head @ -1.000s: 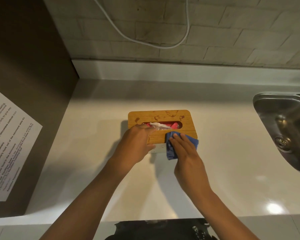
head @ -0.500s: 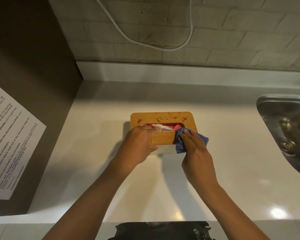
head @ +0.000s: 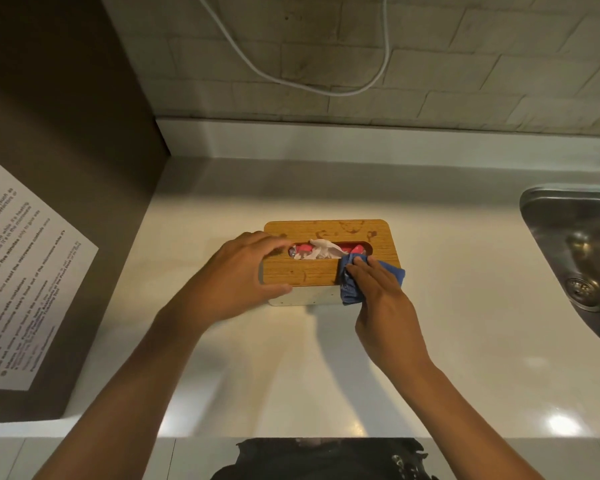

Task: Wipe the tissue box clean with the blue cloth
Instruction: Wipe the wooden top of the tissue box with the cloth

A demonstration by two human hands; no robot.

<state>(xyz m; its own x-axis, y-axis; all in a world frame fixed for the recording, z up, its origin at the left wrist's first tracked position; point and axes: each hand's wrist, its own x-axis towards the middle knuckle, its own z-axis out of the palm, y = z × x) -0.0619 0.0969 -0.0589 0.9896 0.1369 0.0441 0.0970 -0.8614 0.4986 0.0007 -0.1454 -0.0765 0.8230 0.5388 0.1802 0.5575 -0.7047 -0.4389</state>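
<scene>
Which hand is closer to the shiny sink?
Right. The right hand presses the blue cloth at the tissue box's end nearest the sink; the left hand grips the far end.

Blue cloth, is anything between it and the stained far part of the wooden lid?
Only the slot, where a white tissue sticks up. The right hand presses the blue cloth on the tissue box's near right corner.
</scene>
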